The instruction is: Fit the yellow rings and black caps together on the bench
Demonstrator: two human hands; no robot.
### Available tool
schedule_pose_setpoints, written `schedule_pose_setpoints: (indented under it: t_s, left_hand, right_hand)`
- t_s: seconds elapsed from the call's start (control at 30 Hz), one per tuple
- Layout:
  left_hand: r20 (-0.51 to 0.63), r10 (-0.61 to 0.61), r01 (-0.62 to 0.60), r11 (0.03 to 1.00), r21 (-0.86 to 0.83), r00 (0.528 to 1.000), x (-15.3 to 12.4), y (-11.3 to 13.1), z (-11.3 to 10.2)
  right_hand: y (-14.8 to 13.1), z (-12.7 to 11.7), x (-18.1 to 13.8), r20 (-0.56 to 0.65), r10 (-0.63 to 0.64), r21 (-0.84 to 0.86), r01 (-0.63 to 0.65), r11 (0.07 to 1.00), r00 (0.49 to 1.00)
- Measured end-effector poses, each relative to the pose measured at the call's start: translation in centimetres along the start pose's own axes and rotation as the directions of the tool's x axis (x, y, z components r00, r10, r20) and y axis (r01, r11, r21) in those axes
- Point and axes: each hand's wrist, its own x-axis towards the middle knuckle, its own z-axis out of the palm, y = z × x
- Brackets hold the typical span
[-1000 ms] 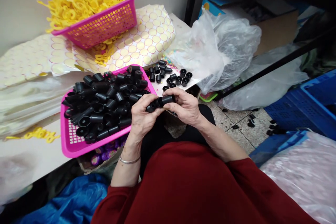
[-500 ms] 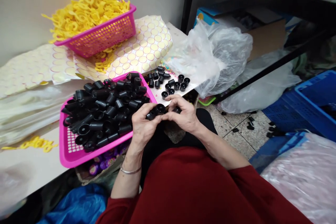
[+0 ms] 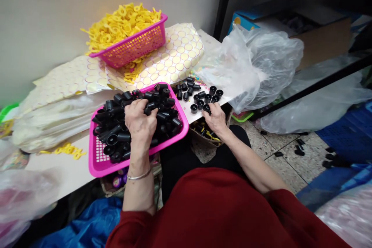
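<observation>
My left hand (image 3: 141, 122) reaches into the pink basket (image 3: 94, 166), which is heaped with hollow black plastic cylinders (image 3: 116, 139). Its thumb and fingers are closed around one black cylinder (image 3: 148, 110) at the top of the pile; the fingertips are partly hidden. Over the white tabletop's edge, my right hand (image 3: 215, 119) pinches a short round black plastic cap (image 3: 206, 107) between thumb and fingers. Beside it several similar black caps (image 3: 193, 108) stand with their round openings upward. Behind those, more black pieces (image 3: 185, 96) stand or lie on their sides.
A second pink basket (image 3: 139, 44) piled with yellow plastic loops (image 3: 124, 23) stands on sticker sheets (image 3: 171, 62) by the wall. Clear plastic bags (image 3: 250, 66) bulge at the right. Below the table edge is a box (image 3: 205, 131) with black and yellow pieces.
My hands have parted from over my lap, where they held black pieces together. The left went into the basket, the right to the caps on the table. The view has shifted left.
</observation>
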Motion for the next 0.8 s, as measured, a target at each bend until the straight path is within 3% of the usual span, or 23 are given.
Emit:
schedule_pose_setpoints:
  t_s: [0.13, 0.23, 0.3, 0.37, 0.43, 0.53, 0.63, 0.73, 0.8]
  left_hand:
    - [0.21, 0.051, -0.074, 0.992, 0.104, 0.976, 2.2, 1.0, 0.6]
    - [0.433, 0.173, -0.265, 0.951, 0.16, 0.884, 2.5, 3.4, 1.2]
    - [0.544, 0.189, -0.352, 0.911, 0.213, 0.818, 2.5, 4.6, 1.7]
    - [0.593, 0.158, -0.378, 0.886, 0.267, 0.79, 2.5, 4.9, 2.1]
    - [0.594, 0.138, -0.365, 0.888, 0.281, 0.793, 2.7, 4.4, 2.4]
    - [0.525, 0.138, -0.266, 0.948, 0.177, 0.84, 2.9, 3.1, 2.2]
    - [0.436, 0.058, -0.009, 0.994, -0.112, 0.898, 3.0, 2.1, 1.4]
    - [0.493, -0.026, 0.281, 0.848, -0.45, 0.87, 2.7, 1.9, 0.5]
    - [0.55, -0.023, 0.398, 0.714, -0.575, 0.835, 2.4, 2.1, 0.1]
  right_hand:
    - [0.6, 1.6, 1.0, -0.048, -0.002, -0.002, 0.002, 1.0, 0.999]
    - [0.9, 1.9, 1.1, -0.108, 0.013, 0.088, -0.004, 0.996, 0.994]
    - [1.0, 1.6, 0.7, -0.149, 0.012, 0.142, 0.01, 0.99, 0.989]
    - [0.8, 1.0, 0.0, -0.171, 0.009, 0.194, 0.024, 0.981, 0.985]
    - [0.5, 0.4, -0.8, -0.153, 0.013, 0.259, 0.028, 0.966, 0.988]
    - [-0.4, -0.3, -1.6, -0.097, 0.021, 0.369, 0.016, 0.929, 0.995]
    - [-2.0, -1.1, -1.7, -0.096, -0.01, 0.468, 0.054, 0.882, 0.995]
    - [-4.6, -2.3, -1.1, -0.113, -0.105, 0.573, 0.152, 0.805, 0.988]
    - [-6.8, -3.2, -0.4, -0.134, -0.203, 0.631, 0.242, 0.737, 0.97]
